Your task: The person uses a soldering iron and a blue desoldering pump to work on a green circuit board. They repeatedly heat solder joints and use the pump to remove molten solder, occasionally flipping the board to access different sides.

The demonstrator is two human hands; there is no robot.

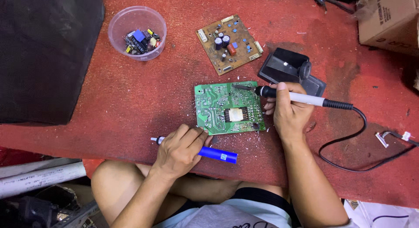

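Note:
A green circuit board lies solder side up on the red work surface, a taped transformer patch at its middle. My right hand grips a white-handled soldering iron, whose tip rests on the board's upper right part. My left hand holds a blue desoldering pump lying flat, just below the board's lower left corner. A black cord runs from the iron to the right.
A brown circuit board with capacitors lies behind. A clear plastic cup holds several loose components. A black iron stand sits beside my right hand, a cardboard box at the far right, black cloth at the left.

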